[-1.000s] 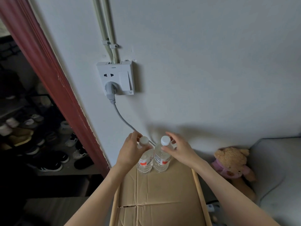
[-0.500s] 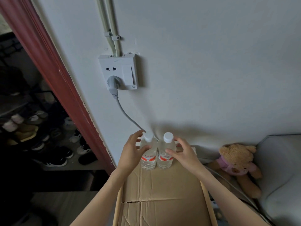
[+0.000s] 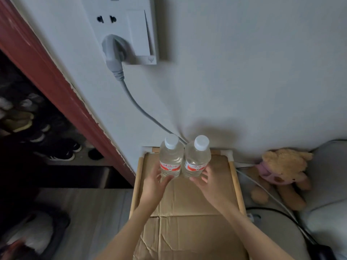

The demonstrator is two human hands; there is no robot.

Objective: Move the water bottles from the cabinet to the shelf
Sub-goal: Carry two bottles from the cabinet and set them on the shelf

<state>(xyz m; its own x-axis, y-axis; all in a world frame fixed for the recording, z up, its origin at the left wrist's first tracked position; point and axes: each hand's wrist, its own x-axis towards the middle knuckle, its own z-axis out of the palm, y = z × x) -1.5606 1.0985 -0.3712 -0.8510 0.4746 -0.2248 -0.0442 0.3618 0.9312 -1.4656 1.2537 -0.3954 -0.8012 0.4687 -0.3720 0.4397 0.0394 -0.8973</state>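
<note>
bottles (image 3: pixel 185 158) stand upright, caps up, touching, on cardboard (image 3: pixel 187 203).

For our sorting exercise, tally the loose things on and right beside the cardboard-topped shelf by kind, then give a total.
Water bottles: 2, the left bottle and the right bottle, upright side by side on the cardboard
Teddy bears: 1, the teddy bear
Total: 3

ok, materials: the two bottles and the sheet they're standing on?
Left water bottle and right water bottle: clear glossy plastic, by the see-through ribbed walls; white caps look like matte plastic, labels printed film or paper. Cardboard sheet: brown matte corrugated board, going by the fold crease and flap seam.
</note>
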